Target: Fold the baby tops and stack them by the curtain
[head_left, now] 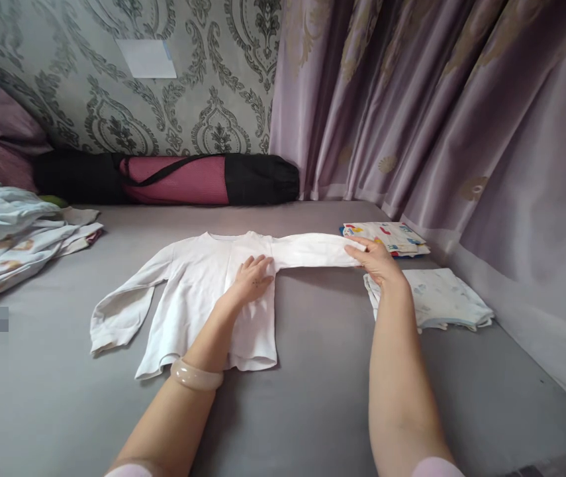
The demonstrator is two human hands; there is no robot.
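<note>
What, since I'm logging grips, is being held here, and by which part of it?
The white shirt, by the cuff end of its outstretched sleeve, in the right hand. The left hand only rests on its front, near that sleeve.

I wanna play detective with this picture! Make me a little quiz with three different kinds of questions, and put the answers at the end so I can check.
1. True or false: the left hand rests on the white shirt, and there is a pale bangle on that same arm.
2. Pick one. The right hand holds:
A) the shirt's collar
B) the end of an outstretched sleeve
C) the curtain
3. Fill in the missing colour: the long bag by the wall is black and ____.
Key: 1 true; 2 B; 3 pink.
</note>
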